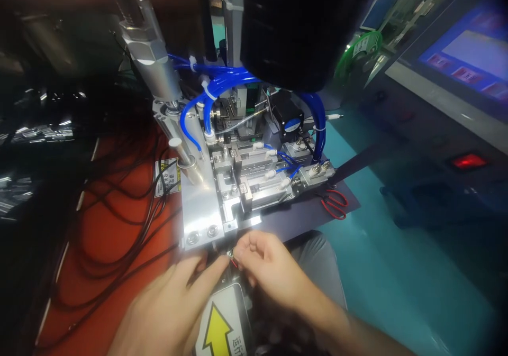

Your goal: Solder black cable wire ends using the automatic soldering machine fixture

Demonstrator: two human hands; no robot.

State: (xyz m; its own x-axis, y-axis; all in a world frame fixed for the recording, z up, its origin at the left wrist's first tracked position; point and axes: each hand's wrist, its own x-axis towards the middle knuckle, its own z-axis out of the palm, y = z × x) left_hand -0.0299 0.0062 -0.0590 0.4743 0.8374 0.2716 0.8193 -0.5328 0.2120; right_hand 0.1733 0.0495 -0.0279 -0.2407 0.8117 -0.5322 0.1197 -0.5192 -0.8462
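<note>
One smooth teal floor [381, 261] spreads out to the right of the right hand [268, 266], while a flat orange-red desk [119, 186], crossed by loose black cables [146, 229], lies to the left of the left hand [166, 298]. Just beyond both hands stands a silver metal machine fixture [200, 202] of plates, rods and blocks. Farther off, up and to the right of the right hand, is a dark control panel with a lit blue screen [472, 60]. A thick black cylinder [297, 33] hangs beyond the hands, above the fixture, with a bundle of bright blue tubes [230, 75] curving near its lower end.

Between the forearms, nearer than the fingertips, sits a white label with a yellow arrow [216, 329]. Beyond the right hand and to its right lies a tool with red looped handles [334, 204].

Smallest is a tiny silvery piece [230, 253], at the tips of the right hand, which pinches it between thumb and finger. The left hand is partly spread, its thumb tip right by the piece; whether it grips too, I cannot tell. A bit of red shows just beneath the fingertips, too blurred to identify.
</note>
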